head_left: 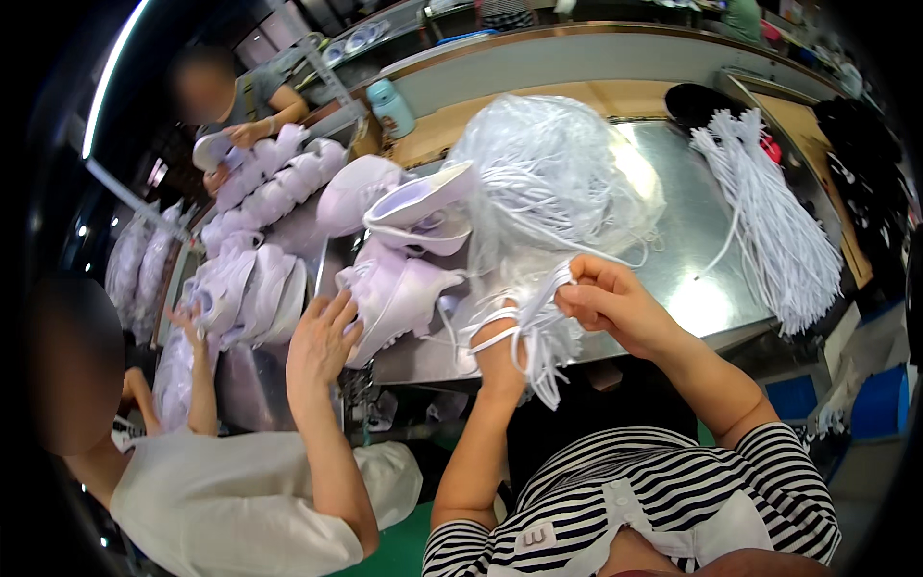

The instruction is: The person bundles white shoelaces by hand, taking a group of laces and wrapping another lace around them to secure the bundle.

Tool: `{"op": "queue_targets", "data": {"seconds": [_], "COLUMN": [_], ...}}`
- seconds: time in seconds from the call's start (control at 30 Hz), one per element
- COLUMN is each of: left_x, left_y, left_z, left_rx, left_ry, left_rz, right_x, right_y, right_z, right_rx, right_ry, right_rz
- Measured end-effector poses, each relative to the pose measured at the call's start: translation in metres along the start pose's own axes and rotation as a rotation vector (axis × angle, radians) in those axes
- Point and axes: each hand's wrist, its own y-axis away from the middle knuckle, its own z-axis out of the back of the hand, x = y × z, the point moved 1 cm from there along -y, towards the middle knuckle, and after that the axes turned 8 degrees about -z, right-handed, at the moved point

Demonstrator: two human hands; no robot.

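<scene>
Right hand (598, 296) pinching white laces (546, 361), pale shoes (399, 296)

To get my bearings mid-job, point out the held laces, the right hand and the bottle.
Held laces (542, 354): head view, on the hanging strands.
Right hand (611, 300): head view, on the middle of the hand.
Bottle (390, 111): head view, on its body.

On the surface (707, 245), a bag (548, 125) of laces (534, 188) lies between shoes (399, 298), left, and a lace bundle (774, 226), right; behind the shoes stands a bottle (390, 110), before the bag the hands (615, 303).
</scene>
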Motion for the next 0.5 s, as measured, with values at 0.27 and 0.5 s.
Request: {"op": "queue_targets", "data": {"seconds": [0.27,0.5], "left_x": [-0.008,0.013], "left_y": [-0.011,-0.005], "left_z": [0.005,0.005], "left_rx": [-0.051,-0.135], "left_ry": [0.047,0.233], "left_rz": [-0.008,0.203], "right_x": [-0.008,-0.012], "right_y": [0.027,0.029], "right_z": [0.008,0.012], "right_rx": [-0.143,-0.056], "right_ry": [0.043,0.136], "right_rz": [-0.087,-0.080]}}
